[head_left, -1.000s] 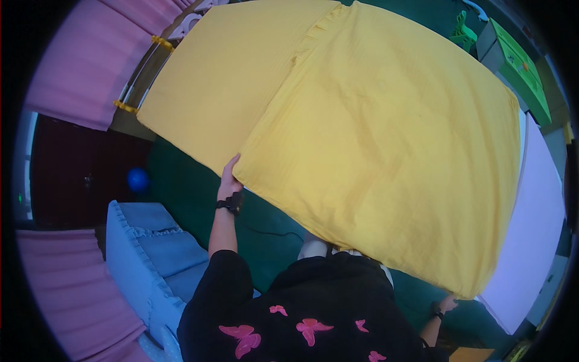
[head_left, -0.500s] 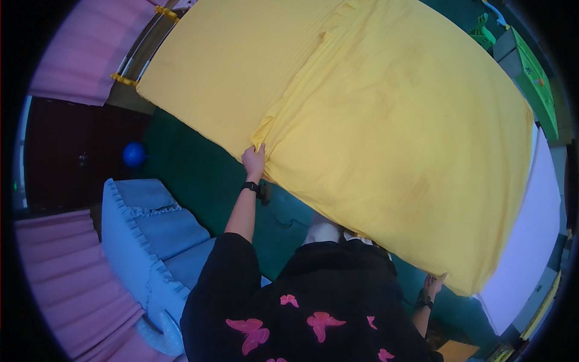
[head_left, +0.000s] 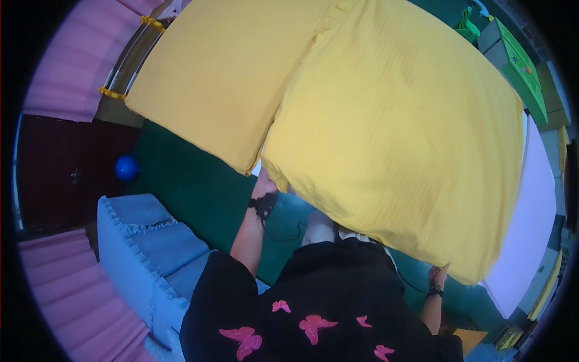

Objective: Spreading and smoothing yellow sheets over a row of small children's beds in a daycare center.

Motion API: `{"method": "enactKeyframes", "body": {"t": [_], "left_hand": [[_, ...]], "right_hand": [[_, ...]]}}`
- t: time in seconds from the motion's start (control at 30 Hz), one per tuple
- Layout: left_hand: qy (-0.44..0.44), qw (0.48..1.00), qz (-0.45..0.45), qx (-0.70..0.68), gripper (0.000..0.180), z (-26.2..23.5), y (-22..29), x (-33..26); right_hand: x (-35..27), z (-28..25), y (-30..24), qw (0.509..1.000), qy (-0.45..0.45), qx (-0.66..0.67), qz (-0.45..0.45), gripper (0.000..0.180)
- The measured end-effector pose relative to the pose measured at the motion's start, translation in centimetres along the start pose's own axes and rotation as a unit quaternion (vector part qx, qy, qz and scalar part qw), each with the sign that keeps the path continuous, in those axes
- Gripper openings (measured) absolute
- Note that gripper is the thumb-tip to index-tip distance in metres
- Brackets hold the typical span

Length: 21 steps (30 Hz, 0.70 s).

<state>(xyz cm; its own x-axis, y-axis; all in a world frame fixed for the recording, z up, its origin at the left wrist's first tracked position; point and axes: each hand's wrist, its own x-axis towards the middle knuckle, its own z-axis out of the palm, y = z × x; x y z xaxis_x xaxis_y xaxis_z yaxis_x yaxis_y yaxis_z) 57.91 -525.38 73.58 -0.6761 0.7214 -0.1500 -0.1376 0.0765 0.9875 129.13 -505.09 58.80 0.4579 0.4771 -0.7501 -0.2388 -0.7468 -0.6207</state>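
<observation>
1. A dark green floor [head_left: 187,193] runs below the bed.
2. A small blue ball [head_left: 126,168] lies on the floor near a dark brown door [head_left: 66,175].
3. A light blue ruffled cushion seat [head_left: 145,253] stands at the lower left.
4. Pink curtains [head_left: 66,66] hang at the upper left, with more pink curtain [head_left: 78,301] at the lower left.
5. A green box [head_left: 518,66] sits at the upper right, a small green plastic piece [head_left: 464,24] beside it.
6. A pale lilac wall [head_left: 531,235] shows at the right edge.

I am wearing a black short-sleeved top printed with pink butterflies. My left hand [head_left: 263,183] is carrying a black wrist strap; my right hand [head_left: 438,276] is wearing a dark band too.
</observation>
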Motion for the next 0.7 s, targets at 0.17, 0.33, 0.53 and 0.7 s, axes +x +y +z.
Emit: {"method": "enactKeyframes", "body": {"t": [0.17,0.33,0.53,0.7], "left_hand": [[-0.036,0.998,0.013,-0.043,0.041,4.6,2.8,-1.0],[-0.076,0.994,0.011,-0.077,0.035,7.4,5.7,-2.3],[-0.119,0.915,-0.294,-0.25,0.04,8.7,10.3,-2.0],[-0.324,0.944,0.03,-0.05,0.063,9.8,7.7,-1.7]], "right_hand": [[3.5,-2.1,0.3,0.999,-0.005,-0.032,0.01,0.063],[4.4,-2.1,1.1,0.998,-0.008,-0.057,-0.022,0.065],[4.3,-1.9,1.7,0.997,-0.012,0.031,-0.067,0.063],[1.9,-1.3,0.1,0.998,0.029,-0.037,-0.032,0.062]]}}
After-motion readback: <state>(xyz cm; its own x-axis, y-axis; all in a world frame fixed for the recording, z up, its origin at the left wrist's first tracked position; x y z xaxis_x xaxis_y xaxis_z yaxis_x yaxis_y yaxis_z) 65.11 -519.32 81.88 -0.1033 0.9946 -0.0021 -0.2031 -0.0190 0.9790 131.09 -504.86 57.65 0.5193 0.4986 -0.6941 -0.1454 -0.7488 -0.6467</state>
